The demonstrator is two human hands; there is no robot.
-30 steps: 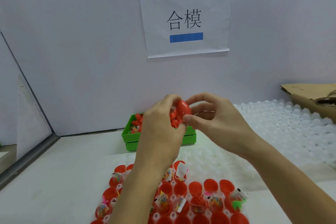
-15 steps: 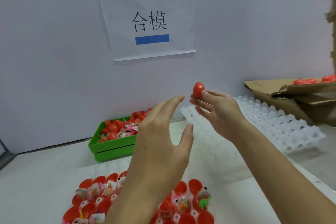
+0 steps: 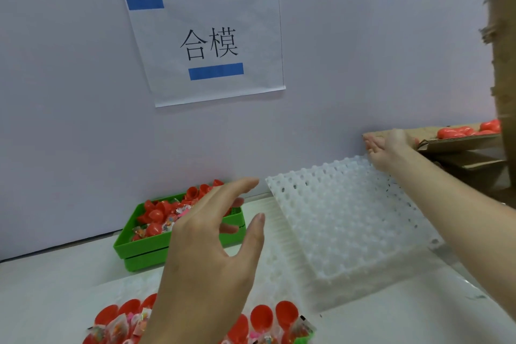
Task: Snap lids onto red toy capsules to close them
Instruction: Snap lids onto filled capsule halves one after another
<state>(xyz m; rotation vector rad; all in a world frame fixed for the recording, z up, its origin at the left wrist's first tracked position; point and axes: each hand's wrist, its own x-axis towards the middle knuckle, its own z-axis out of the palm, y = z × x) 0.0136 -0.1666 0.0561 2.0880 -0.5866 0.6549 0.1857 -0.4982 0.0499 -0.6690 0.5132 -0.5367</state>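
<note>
My left hand (image 3: 212,246) hovers open with spread fingers above the table, in front of the green bin (image 3: 145,257) that holds red lids (image 3: 156,215) and small toy packets. Below it, at the bottom edge, open red capsule halves (image 3: 261,318) sit in a tray, several with toy packets inside; my forearm hides part of them. My right hand (image 3: 388,148) reaches far right with straight fingers and holds nothing, at the edge of the cardboard box (image 3: 460,142). Closed red capsules (image 3: 458,131) lie in that box.
A stack of white dimpled trays (image 3: 343,218) lies tilted between the bin and the box, under my right forearm. A paper sign (image 3: 209,45) hangs on the grey wall right behind the table. A torn cardboard flap (image 3: 499,36) stands at the right edge.
Both hands held the red capsule together, then my right hand carried it right to the cardboard box and now holds nothing. My left hand opened and stayed in the middle. The view swung right.
</note>
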